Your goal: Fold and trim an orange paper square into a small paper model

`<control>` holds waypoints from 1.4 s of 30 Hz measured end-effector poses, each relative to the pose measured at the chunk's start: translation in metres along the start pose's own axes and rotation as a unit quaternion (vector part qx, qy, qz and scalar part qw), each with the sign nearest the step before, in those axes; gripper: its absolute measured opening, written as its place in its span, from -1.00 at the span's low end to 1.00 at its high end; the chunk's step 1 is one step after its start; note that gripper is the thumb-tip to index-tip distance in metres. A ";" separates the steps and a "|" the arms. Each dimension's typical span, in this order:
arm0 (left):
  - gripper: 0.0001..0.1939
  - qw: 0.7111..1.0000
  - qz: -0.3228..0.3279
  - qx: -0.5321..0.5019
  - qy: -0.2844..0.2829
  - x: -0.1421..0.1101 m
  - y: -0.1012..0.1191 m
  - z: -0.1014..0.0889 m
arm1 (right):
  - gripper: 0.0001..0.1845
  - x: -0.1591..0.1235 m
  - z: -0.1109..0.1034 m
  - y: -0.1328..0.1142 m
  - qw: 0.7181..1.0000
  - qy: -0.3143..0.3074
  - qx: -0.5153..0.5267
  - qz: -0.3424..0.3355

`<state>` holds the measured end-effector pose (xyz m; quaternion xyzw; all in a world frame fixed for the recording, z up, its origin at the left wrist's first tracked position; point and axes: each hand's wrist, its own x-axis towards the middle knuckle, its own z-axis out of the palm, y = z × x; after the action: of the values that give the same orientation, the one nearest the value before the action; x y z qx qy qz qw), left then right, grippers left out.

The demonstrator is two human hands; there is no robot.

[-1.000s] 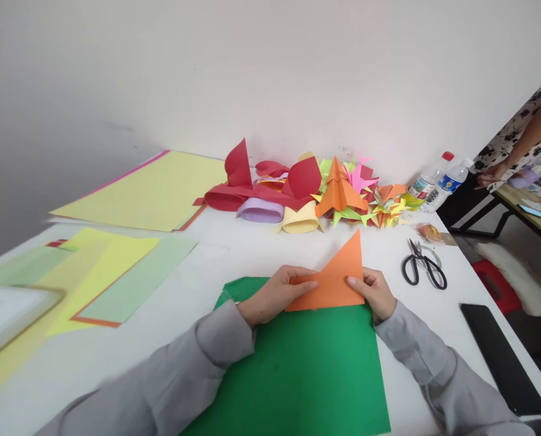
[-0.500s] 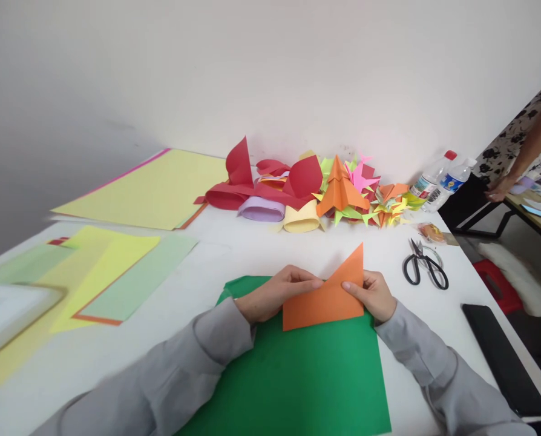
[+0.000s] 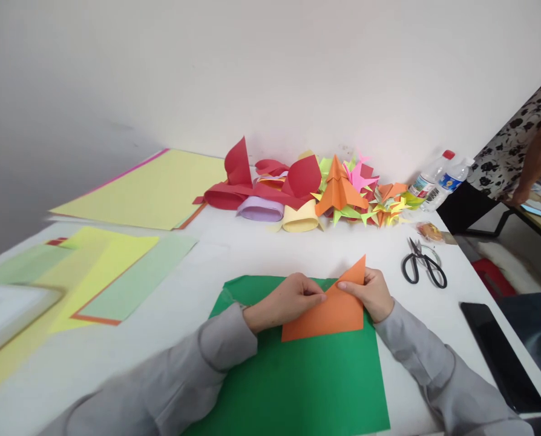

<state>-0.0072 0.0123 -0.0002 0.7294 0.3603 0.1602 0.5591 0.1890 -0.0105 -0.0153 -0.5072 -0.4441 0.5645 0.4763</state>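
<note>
I hold a folded orange paper point(image 3: 331, 312) over a large green sheet point(image 3: 298, 381) lying on the white table point(image 3: 216, 254). My left hand point(image 3: 282, 301) pinches the orange paper at its upper left edge. At the upper right, under the paper's raised point, my right hand point(image 3: 370, 292) grips it. The paper's lower part lies flat on the green sheet. Both arms wear grey sleeves.
A heap of folded paper figures point(image 3: 316, 191) lies along the wall. Black scissors point(image 3: 422, 266), two water bottles point(image 3: 438, 177) and a dark phone point(image 3: 501, 354) are to the right. Yellow and pale green sheets point(image 3: 111, 266) cover the left. Another person's arm point(image 3: 536, 160) reaches over a far-right table.
The orange paper's free point has come down and toward me, so the shape sits lower on the green sheet. Both hands slid nearer with it. The other person's arm moved right.
</note>
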 end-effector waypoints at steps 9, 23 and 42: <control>-0.60 1.000 0.008 0.003 0.025 0.002 -0.001 0.009 | -0.75 -0.005 0.010 -0.002 0.999 0.011 -0.032 0.003; -0.66 0.999 -0.006 0.034 0.017 -0.002 0.004 0.009 | -0.73 0.003 0.002 -0.004 0.990 0.064 0.124 0.007; -0.64 0.999 -0.008 -0.022 0.032 0.000 0.000 0.012 | -0.71 0.001 0.002 0.000 0.999 -0.034 -0.004 -0.003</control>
<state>0.0002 0.0043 -0.0042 0.7083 0.3801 0.1875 0.5645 0.1869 -0.0097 -0.0148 -0.4879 -0.4644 0.5781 0.4606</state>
